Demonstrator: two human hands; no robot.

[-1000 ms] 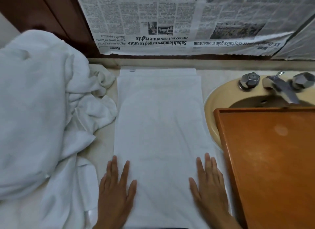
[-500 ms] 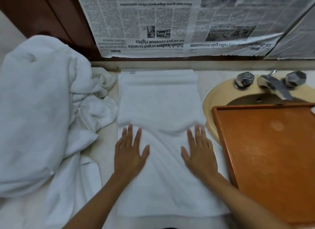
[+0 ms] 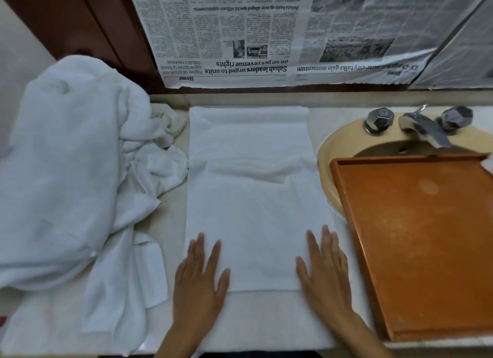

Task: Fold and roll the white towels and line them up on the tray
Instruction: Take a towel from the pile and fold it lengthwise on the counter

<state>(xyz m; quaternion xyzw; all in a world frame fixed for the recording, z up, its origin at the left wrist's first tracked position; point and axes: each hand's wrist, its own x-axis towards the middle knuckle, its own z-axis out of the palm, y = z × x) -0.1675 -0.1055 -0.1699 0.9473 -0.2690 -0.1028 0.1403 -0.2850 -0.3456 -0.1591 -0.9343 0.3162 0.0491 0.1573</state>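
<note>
A white towel (image 3: 253, 197), folded into a long strip, lies flat on the counter and runs away from me toward the wall. A crease crosses it about halfway up. My left hand (image 3: 198, 277) lies flat, fingers straight, on the towel's near left corner. My right hand (image 3: 324, 272) lies flat on its near right corner. The orange wooden tray (image 3: 416, 237) rests to the right, partly over the sink, with nothing on its bare surface.
A big heap of loose white towels (image 3: 72, 171) fills the counter's left side. A beige sink (image 3: 330, 155) with a chrome tap (image 3: 424, 125) sits behind the tray. Newspaper (image 3: 266, 37) covers the wall behind.
Both hands slid forward along the towel to its middle, then drew back to its near end. A crease now shows across the towel's middle.
</note>
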